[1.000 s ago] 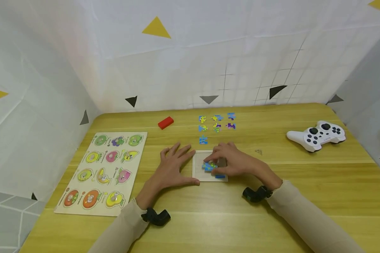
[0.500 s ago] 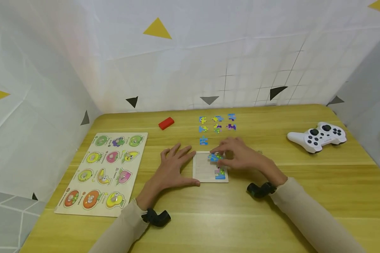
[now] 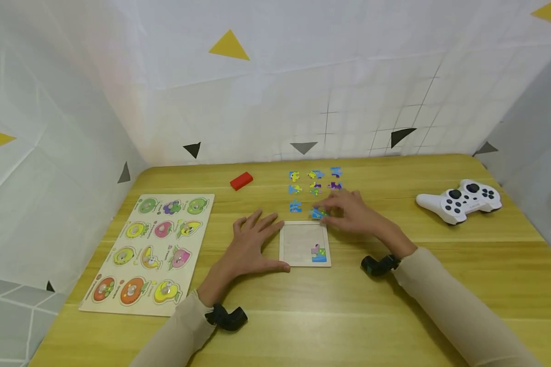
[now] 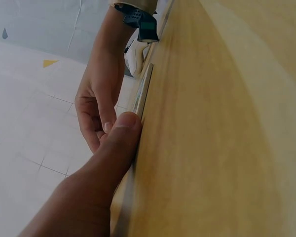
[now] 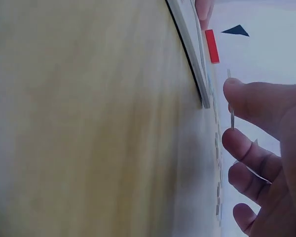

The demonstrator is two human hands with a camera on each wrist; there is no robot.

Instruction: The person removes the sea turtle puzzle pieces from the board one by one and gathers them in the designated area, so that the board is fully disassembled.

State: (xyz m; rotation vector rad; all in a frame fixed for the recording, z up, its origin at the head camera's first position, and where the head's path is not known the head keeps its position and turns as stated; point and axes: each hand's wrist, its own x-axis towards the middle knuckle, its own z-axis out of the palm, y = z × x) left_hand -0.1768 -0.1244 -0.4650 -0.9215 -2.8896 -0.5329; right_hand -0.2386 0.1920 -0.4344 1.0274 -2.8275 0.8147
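My left hand (image 3: 252,247) lies with fingers spread at the left side of a small square wooden puzzle tray (image 3: 282,244), its fingertips and thumb touching the rim. In the left wrist view the thumb (image 4: 123,129) is against the tray's edge. My right hand (image 3: 355,216) pinches a blue-and-green jigsaw piece (image 3: 318,214) between thumb and fingers, just beyond the tray's back rim. Edge-on in the right wrist view, the held piece looks like a thin strip (image 5: 232,118). Joined blue, pink and green jigsaw pieces (image 3: 319,254) sit in the tray's near right corner.
Several loose jigsaw pieces (image 3: 295,206) lie in rows behind the tray. A red block (image 3: 241,181) is at the back. A fruit peg board (image 3: 165,211) occupies the left of the table, and a white game controller (image 3: 459,201) lies at the right.
From over the middle of the tray, my right hand has carried the pinched piece backward past the rim, uncovering the pieces in the corner. My left hand has stayed in place.
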